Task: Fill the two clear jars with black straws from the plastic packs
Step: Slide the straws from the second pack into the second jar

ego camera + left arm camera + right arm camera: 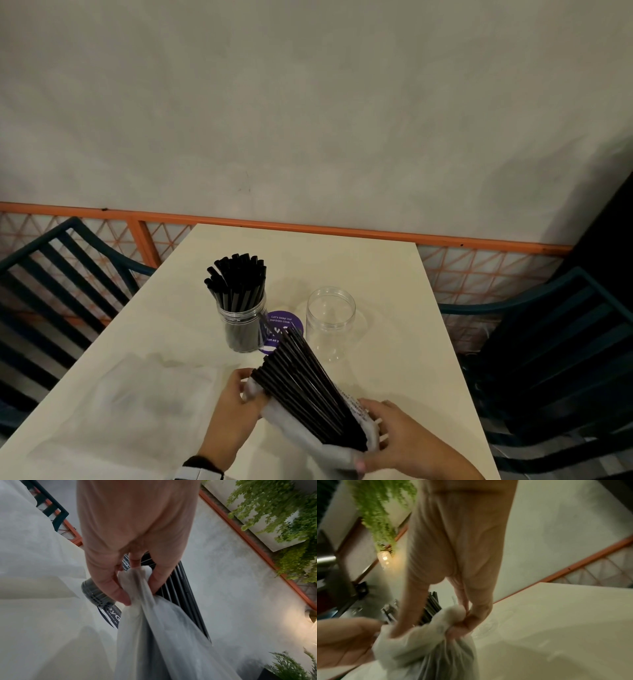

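Observation:
A clear jar (241, 325) packed with black straws stands mid-table; an empty clear jar (330, 322) stands to its right. In front of them both hands hold a translucent plastic pack (291, 428) with a bundle of black straws (301, 383) fanning out of its open end, tilted toward the jars. My left hand (245, 387) pinches the bunched plastic edge (137, 573) at the pack's left side. My right hand (376, 442) grips the bunched plastic (453, 615) at the lower right, near the straws' lower ends. The straws (181, 595) run past my left fingers.
A round purple sticker (284, 329) lies on the cream table (376, 274) between the jars. An empty flattened plastic pack (154, 387) lies at the table's left front. Dark slatted chairs (61, 274) stand left and right; an orange-framed railing (308, 228) runs behind the table.

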Demonstrator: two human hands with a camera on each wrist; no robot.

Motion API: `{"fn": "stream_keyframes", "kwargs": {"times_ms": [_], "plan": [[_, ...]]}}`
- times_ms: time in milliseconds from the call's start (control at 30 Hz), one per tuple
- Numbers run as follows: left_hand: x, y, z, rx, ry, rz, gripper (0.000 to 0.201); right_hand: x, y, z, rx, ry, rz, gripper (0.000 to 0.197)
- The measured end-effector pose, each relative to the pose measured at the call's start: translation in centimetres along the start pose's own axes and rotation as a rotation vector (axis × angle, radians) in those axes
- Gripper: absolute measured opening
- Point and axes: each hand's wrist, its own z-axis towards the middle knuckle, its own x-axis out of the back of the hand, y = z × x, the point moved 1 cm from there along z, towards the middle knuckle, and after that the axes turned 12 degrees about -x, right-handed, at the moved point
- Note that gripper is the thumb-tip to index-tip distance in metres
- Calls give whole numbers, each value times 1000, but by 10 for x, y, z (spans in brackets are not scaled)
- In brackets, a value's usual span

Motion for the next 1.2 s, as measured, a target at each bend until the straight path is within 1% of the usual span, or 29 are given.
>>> {"fn": "stream_keyframes", "kwargs": {"times_ms": [67, 133, 200, 300, 400, 467, 500, 567, 600, 633, 667, 700, 733, 767, 800, 833, 867, 933, 967, 1033, 1067, 1133, 1200], "plan": [[1, 2, 1, -2, 15, -22, 22, -3, 2, 5, 64, 144, -120, 65], [3, 4, 1, -6, 29, -13, 21, -5, 5, 10, 130, 280, -190, 51], [4, 5, 2, -10, 25, 12, 21, -9, 6, 11, 202, 381, -218, 41], [5, 9, -1, -17, -12, 27, 28, -14, 6, 14, 259, 459, -236, 33], [2, 16, -7, -44, -123, -13, 42, -18, 4, 16, 216, 520, -225, 27], [-1, 20, -12, -79, -182, -13, 52, -20, 3, 18, 174, 552, -196, 22], [-3, 20, -12, -109, -179, 7, 53, -21, 1, 19, 148, 561, -182, 21], [-7, 21, -13, -195, -108, 105, 47, -24, -2, 20, 124, 591, -138, 17], [-9, 21, -12, -238, -58, 164, 44, -24, -4, 19, 114, 603, -97, 21], [-11, 21, -11, -271, -14, 213, 40, -25, -5, 20, 105, 602, -41, 30], [-13, 23, -11, -291, 22, 237, 37, -25, -6, 20, 103, 591, 27, 35], [-15, 25, -11, -301, 49, 244, 35, -25, -6, 20, 108, 568, 98, 32], [-16, 27, -11, -302, 70, 246, 33, -26, -10, 17, 100, 504, 168, 27], [-17, 29, -11, -303, 87, 247, 33, -26, -11, 16, 93, 437, 213, 32], [-18, 29, -12, -303, 97, 252, 33, -26, -9, 16, 101, 407, 231, 43], [-19, 28, -12, -301, 98, 261, 34, -26, -9, 17, 106, 424, 234, 46], [-21, 26, -12, -298, 89, 275, 35, -25, -9, 18, 120, 473, 255, 39], [-26, 22, -16, -324, 44, 306, 39, -25, -8, 23, 98, 536, 335, 23], [-29, 21, -19, -339, 17, 318, 42, -25, -6, 26, 76, 554, 361, 21], [-35, 21, -25, -365, -24, 319, 50, -27, -3, 34, 59, 597, 380, 27], [-37, 22, -27, -364, -41, 303, 51, -27, -3, 36, 68, 615, 386, 30], [-40, 26, -28, -368, -77, 291, 42, -27, -5, 36, 92, 641, 377, 28], [-40, 28, -26, -422, -66, 330, 33, -27, -8, 34, 117, 655, 363, 27]]}}
